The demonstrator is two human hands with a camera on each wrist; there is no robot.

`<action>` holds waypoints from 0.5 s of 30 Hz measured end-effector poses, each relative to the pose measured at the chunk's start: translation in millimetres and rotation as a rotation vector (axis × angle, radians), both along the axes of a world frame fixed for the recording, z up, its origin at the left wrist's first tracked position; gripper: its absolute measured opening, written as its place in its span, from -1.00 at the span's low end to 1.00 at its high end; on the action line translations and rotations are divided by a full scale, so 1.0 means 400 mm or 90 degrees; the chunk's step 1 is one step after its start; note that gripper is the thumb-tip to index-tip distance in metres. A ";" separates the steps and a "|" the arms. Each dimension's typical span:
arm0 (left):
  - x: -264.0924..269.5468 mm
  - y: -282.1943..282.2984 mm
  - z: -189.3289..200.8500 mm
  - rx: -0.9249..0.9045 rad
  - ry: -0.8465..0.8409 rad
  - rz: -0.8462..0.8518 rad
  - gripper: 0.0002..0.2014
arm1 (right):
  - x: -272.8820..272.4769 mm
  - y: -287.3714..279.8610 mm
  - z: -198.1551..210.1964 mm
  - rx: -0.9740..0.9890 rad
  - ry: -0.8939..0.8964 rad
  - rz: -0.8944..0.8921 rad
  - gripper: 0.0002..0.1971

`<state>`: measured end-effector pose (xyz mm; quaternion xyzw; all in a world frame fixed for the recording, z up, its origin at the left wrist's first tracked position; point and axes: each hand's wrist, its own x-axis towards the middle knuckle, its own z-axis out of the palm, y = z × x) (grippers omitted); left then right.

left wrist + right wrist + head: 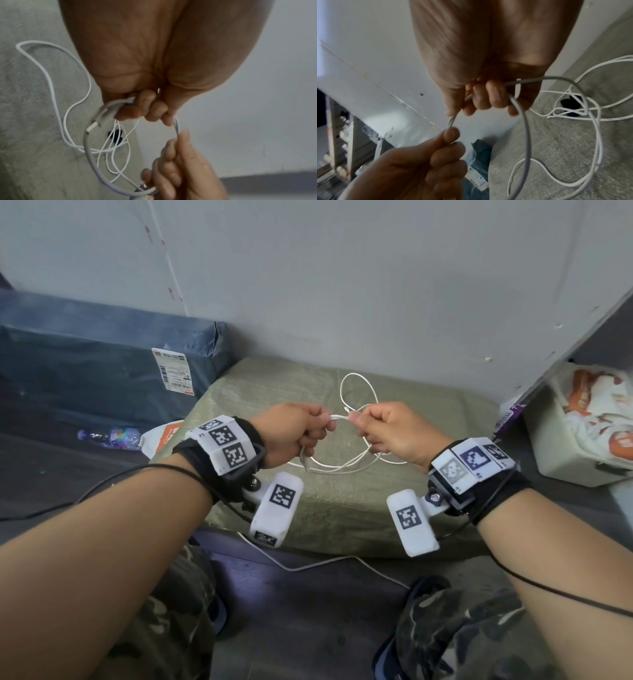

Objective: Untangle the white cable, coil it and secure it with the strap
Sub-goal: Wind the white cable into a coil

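Observation:
The white cable (340, 417) runs taut between my two hands above a green woven sack (342, 515). My left hand (325, 423) grips it in curled fingers, and a plug end (93, 125) hangs below the fist. My right hand (358, 419) pinches the cable a short way to the right. Loose tangled loops (359, 392) lie on the sack behind and below the hands. In the wrist views a small black strap (115, 136) (571, 104) lies on the sack under the loops. The head view hides the strap behind my hands.
A blue wrapped parcel (102, 364) stands at the left against the grey wall. A plastic bottle (113, 436) lies beside it. A white box (565, 446) with bags stands at the right. Another white cord (308, 566) crosses the floor by my knees.

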<state>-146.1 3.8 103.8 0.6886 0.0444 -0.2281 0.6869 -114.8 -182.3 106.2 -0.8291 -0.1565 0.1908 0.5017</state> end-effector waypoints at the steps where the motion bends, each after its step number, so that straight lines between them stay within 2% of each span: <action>1: 0.002 0.001 0.003 -0.009 0.016 0.007 -0.72 | 0.002 -0.003 -0.001 0.022 0.036 -0.003 -0.70; 3: 0.007 0.004 0.006 -0.011 0.046 0.016 -0.73 | 0.001 -0.003 -0.003 0.044 0.065 -0.001 -0.71; 5: 0.008 0.003 0.004 0.012 0.056 0.019 -0.73 | -0.004 0.003 -0.003 0.026 0.040 0.006 -0.72; 9: 0.004 -0.008 -0.002 0.025 0.002 0.015 -0.70 | -0.009 0.015 0.001 0.007 0.017 0.023 -0.72; 13: 0.009 -0.004 0.003 -0.035 0.013 0.097 -0.69 | 0.003 0.004 -0.006 0.040 0.040 0.017 -0.70; 15: 0.010 0.000 0.005 -0.019 0.004 0.105 -0.71 | 0.008 -0.001 -0.009 0.025 0.019 0.016 -0.71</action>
